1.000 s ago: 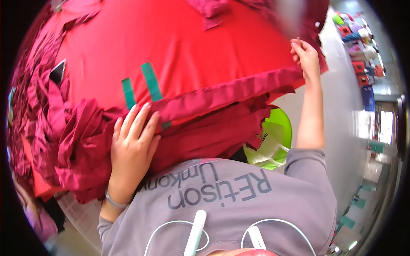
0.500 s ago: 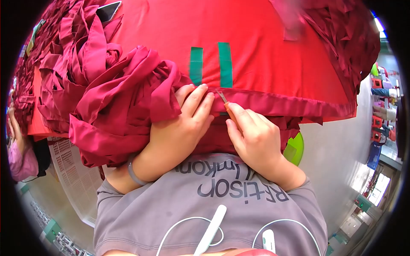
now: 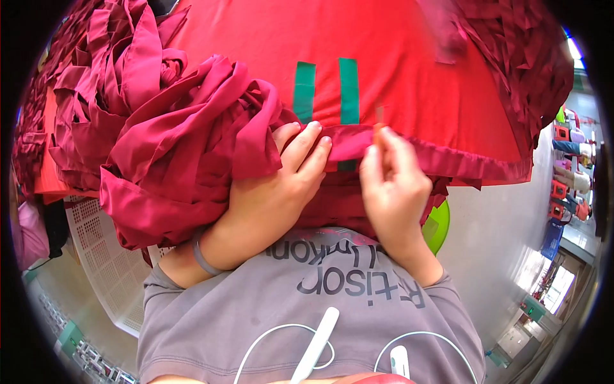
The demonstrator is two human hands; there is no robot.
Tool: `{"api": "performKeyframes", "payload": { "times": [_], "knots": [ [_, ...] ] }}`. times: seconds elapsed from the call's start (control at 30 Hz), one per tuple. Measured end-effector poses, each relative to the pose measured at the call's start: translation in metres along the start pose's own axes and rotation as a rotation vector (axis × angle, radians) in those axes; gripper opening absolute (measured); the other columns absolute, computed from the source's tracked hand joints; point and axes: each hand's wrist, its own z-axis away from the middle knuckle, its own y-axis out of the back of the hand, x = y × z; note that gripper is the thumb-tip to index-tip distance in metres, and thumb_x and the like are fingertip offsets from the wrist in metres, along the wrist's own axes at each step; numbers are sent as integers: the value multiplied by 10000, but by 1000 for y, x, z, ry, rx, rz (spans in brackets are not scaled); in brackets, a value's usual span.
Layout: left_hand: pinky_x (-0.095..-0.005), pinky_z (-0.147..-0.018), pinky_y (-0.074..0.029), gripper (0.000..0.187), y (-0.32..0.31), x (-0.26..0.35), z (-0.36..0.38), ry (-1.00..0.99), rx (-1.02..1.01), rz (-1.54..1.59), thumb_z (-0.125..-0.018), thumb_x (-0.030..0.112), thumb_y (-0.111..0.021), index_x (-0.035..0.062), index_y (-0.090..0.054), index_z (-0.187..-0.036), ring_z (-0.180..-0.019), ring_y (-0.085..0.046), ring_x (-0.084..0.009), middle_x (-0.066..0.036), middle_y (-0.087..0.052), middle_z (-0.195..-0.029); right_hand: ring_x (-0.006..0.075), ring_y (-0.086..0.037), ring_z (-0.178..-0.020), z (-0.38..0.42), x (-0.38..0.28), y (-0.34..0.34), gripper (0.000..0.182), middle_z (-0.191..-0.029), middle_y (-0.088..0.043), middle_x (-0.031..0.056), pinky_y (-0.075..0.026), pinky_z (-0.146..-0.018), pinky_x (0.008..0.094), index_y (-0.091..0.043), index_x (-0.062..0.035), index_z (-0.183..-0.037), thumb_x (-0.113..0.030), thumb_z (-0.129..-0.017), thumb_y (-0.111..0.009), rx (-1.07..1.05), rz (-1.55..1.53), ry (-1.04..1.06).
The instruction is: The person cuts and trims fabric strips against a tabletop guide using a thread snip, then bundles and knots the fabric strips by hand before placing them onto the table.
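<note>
While L hand (image 3: 281, 182) lies flat, unclenched, prob. to pin the long maroon fabric strip (image 3: 348, 142) along the red cloth-covered table (image 3: 441, 96)'s near edge, R hand (image 3: 396, 173) pinches a slim orange-handled tool (image 3: 379, 127), blurred, over it.

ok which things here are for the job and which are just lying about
Part of the job, it seems:
orange-handled tool (blurred) in the right hand
maroon strip at the left hand
heaped maroon fabric
green strips, perhaps as marks

Likely lying about:
white perforated crate
lime-green object, mostly hidden
dark object, top edge
</note>
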Motion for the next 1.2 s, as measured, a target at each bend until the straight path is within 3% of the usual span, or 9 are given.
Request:
{"api": "performKeyframes", "payload": {
  "times": [0.1,0.13,0.23,0.67,0.73,0.83,0.9,1.03,1.2],
  "knots": [
    [-429,-1014,-307,395,-3,0,1,6,19,15,-773,203,-639,90,-586,-1148,-1134,-477,-221,-32,-533,-1238,295,-658,-726,1,-6,10,236,-860,-657,168,-536,-620,327,-601,38,-1008,-29,-783,-627,-32,-77,41],
    [-429,-1008,-319,394,-4,0,2,9,35,32,-771,195,-641,86,-587,-1146,-1134,-483,-223,-34,-535,-1241,259,-644,-661,5,-5,9,244,-781,-641,130,-517,-569,314,-611,25,-1006,-38,-771,-633,-70,-97,197],
    [-425,-991,-345,386,-4,-2,3,18,47,89,-764,179,-646,78,-592,-1133,-1130,-498,-228,-40,-541,-1243,186,-551,-507,15,-7,11,285,-624,-536,53,-446,-461,298,-625,-2,-1024,-77,-749,-640,-258,38,280],
    [-425,-990,-344,371,-3,-2,2,0,47,49,-763,172,-641,74,-597,-1118,-1127,-501,-229,-36,-539,-1245,217,-574,-541,13,-10,1,279,-683,-570,95,-469,-489,308,-603,26,-1049,-85,-794,-617,-287,54,250],
    [-427,-991,-342,374,-5,-2,3,1,43,29,-760,174,-642,82,-597,-1120,-1128,-499,-227,-35,-537,-1245,251,-607,-592,7,-8,-7,275,-741,-606,127,-495,-530,333,-589,37,-1056,-77,-806,-610,-157,21,274],
    [-425,-993,-342,374,-5,-1,3,12,47,44,-756,169,-644,90,-599,-1119,-1126,-498,-227,-35,-533,-1249,272,-658,-728,-5,-12,0,257,-878,-653,177,-526,-615,330,-580,63,-1034,-30,-797,-617,-35,-53,96],
    [-423,-988,-345,377,-7,-2,4,29,55,82,-753,164,-646,98,-599,-1121,-1121,-500,-231,-36,-534,-1246,278,-656,-709,-2,-12,6,251,-854,-658,161,-523,-607,325,-593,54,-1020,-26,-784,-626,-85,-133,109],
    [-417,-968,-363,387,-5,-3,4,19,50,123,-742,144,-654,126,-606,-1126,-1106,-505,-247,-42,-538,-1238,205,-582,-545,11,-9,18,275,-681,-588,84,-461,-487,299,-617,20,-1016,-26,-746,-643,-271,-19,242],
    [-418,-953,-375,381,-6,-2,4,23,52,121,-740,131,-656,137,-616,-1119,-1101,-507,-255,-44,-539,-1236,215,-587,-551,8,-10,12,276,-685,-588,92,-466,-486,305,-614,21,-1023,-28,-752,-635,-291,56,251]
  ]
}}
